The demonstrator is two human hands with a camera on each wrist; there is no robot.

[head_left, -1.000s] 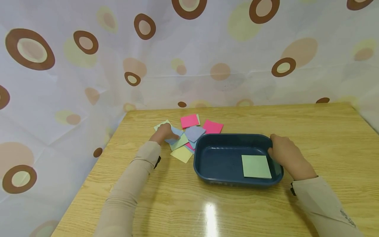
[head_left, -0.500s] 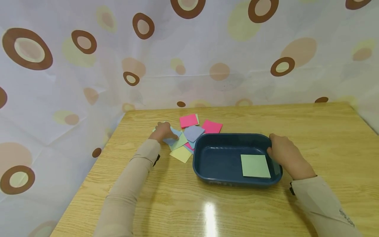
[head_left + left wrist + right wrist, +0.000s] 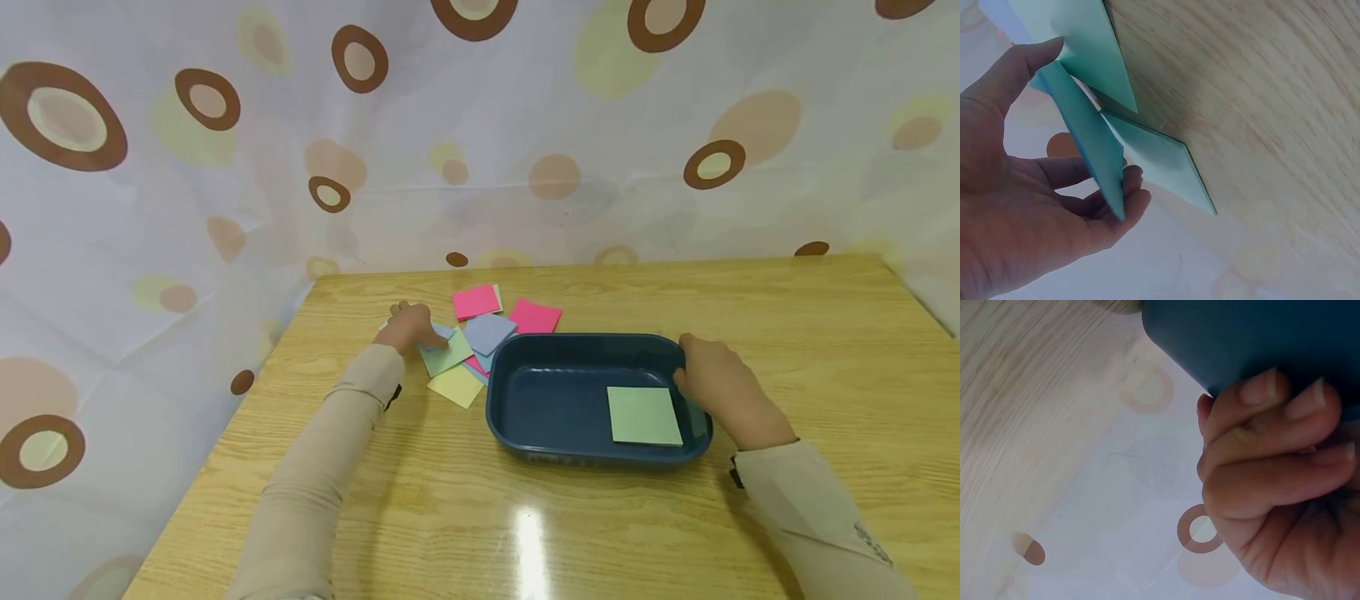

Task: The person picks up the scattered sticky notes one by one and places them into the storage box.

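A glossy wooden table [image 3: 600, 533] is seen in the head view, with a bright glare patch near its front edge. On it, nearest the person, a dark blue tray [image 3: 555, 400] is placed, and a green note [image 3: 643, 415] lies flat in its right part. The right hand [image 3: 712, 385] is clamped on the tray's right rim; in the right wrist view the curled fingers [image 3: 1272, 425] are shown wrapped over the blue wall [image 3: 1241, 337], a detail that the head view gives only from behind.

Just left of the tray, a loose heap of coloured notes [image 3: 480, 342] is spread on the table: yellow, green, blue and pink. The left hand [image 3: 408, 327] rests at the heap's left edge. Only in the left wrist view is the grip made plain: a blue note [image 3: 1088, 140] is pinched edge-on between thumb and fingers, above a pale green note [image 3: 1160, 159] lying on the wood.

How many notes are overlapped in the heap cannot be told. The tray's far wall is cut off in the wrist view.

Behind the table, a white curtain [image 3: 525, 167] printed with brown and yellow ovals is hung.
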